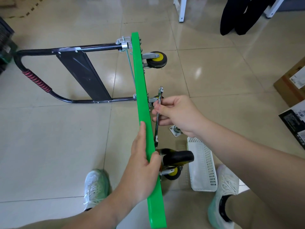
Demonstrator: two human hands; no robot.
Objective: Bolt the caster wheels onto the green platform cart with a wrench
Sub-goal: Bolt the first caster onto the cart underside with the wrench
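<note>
The green platform cart (143, 96) stood on its edge, a narrow strip running from 12 o'clock to 6 o'clock, so its underside, facing 3 o'clock, was barely visible and its bolts were hard to make out. The left hand (142, 166) clasped the top edge at 6 o'clock, fingers flat along one face and thumb hooked over the other. Just right of centre, the right hand (177, 114) had its fingers curled tight round a silver wrench (156, 129), whose lower end was tucked behind the cart's edge. One caster wheel (158, 60) showed plainly at 12 o'clock; another's bracket (152, 100) peeped out behind the right fingers. At 5 o'clock a black-tyred wheel (179, 157) was partly hidden by the left thumb. A loose caster plate (173, 130) lay half under the right wrist, beside a white basket (203, 171).
</note>
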